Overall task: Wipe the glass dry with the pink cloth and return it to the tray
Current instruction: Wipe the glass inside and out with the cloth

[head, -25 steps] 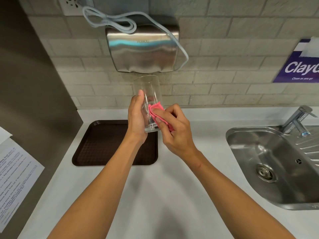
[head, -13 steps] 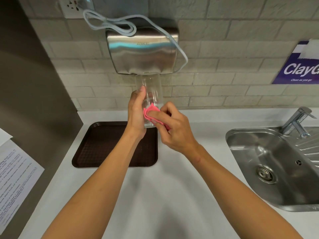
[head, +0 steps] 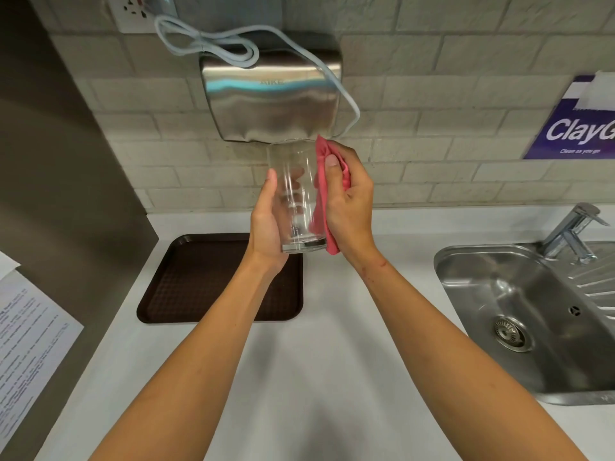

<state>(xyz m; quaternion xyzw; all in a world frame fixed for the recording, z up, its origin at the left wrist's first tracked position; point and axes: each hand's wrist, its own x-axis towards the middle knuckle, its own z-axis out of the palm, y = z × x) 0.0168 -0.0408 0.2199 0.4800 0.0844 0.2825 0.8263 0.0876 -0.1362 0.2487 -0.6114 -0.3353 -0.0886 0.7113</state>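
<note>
A clear tall glass [head: 294,181] is held upright in the air above the counter, in front of the wall dryer. My left hand [head: 266,224] grips its left side and base, thumb up along the wall of the glass. My right hand [head: 349,201] holds the pink cloth [head: 321,207] pressed against the glass's right side, from rim to base. The dark brown tray [head: 199,284] lies on the counter below and to the left, with nothing on it.
A steel hand dryer [head: 269,101] with a looped white cable hangs on the tiled wall just behind the glass. A steel sink [head: 532,321] with a tap [head: 572,231] sits at the right. A printed sheet [head: 26,334] is at the left edge.
My right hand has moved the pink cloth from the glass's lower front up along its right side, reaching the rim. The glass stays in my left hand.
</note>
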